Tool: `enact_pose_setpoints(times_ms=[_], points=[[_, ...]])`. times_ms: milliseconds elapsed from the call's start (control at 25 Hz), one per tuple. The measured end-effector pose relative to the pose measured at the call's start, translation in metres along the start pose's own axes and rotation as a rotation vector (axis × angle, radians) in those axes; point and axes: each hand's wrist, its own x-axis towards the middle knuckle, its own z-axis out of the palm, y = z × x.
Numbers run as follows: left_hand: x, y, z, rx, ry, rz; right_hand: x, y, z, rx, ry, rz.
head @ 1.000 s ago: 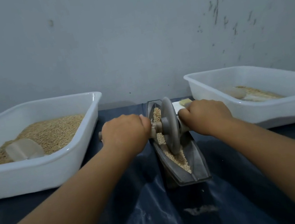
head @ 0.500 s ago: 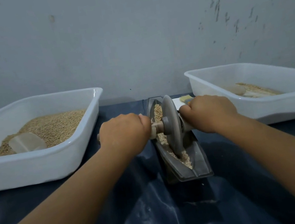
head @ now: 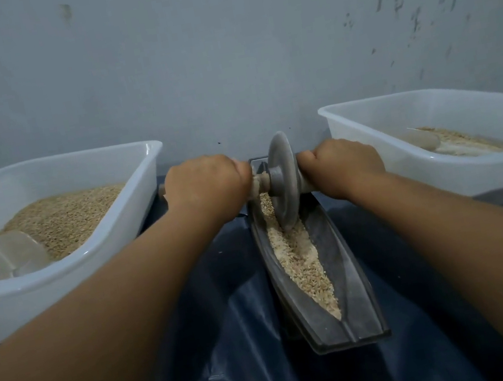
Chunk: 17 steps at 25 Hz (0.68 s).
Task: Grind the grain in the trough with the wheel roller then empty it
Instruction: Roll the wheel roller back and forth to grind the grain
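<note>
Left hand: the left hand (head: pixel 205 186) is clenched around the handle on the left side of the wheel; the fingers are curled under and the knuckles face up.
Right hand: the right hand (head: pixel 341 164) grasps the handle on the right side of the wheel in the same way, fist closed around it.
Wheel roller: the wheel roller (head: pixel 283 181) is a grey disc standing upright on its edge between the two hands – its lower rim sits in the grain near the far end of the trough.
Trough: the trough (head: pixel 342 275) is a long, narrow, dark boat-shaped vessel; it lies on the table between the two tubs and runs from the wall toward the person.
Grain: the grain (head: pixel 299 259) fills the middle groove of the trough, from the wheel down almost to the near tip; it looks coarse and pale.
Left tub: a white plastic tub (head: pixel 67 276) stands to the left of the trough and holds a heap of brown grain with a clear scoop (head: pixel 9 254) lying in it.
Right tub: a second white tub (head: pixel 464 183) stands to the right – it holds a smaller amount of pale material, and a clear scoop (head: pixel 424 139) rests there too.
Table cover: a dark blue sheet (head: pixel 237 344), wrinkled and shiny, lies under everything.
Background: a grey wall (head: pixel 217 45) with dark marks on its right part.
</note>
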Motion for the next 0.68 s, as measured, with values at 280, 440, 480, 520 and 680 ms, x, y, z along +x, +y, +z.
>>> enact_pose_setpoints(times_ms=[280,440,480,520,680], points=[[-0.035,0.005,-0.017,0.000,-0.112,0.023,-0.034,-0.006,-0.019,-0.077,-0.054,-0.035],[-0.053,0.010,-0.034,-0.025,-0.159,0.020,-0.055,-0.006,-0.030,-0.111,-0.082,-0.032],[-0.058,0.011,-0.038,-0.036,-0.171,0.023,-0.060,-0.007,-0.033,-0.107,-0.098,-0.015],[-0.063,0.012,-0.044,-0.041,-0.180,0.026,-0.066,-0.009,-0.040,-0.111,-0.114,0.001],[-0.074,0.009,-0.059,-0.066,-0.159,0.095,-0.081,-0.006,-0.064,-0.140,-0.317,-0.065]])
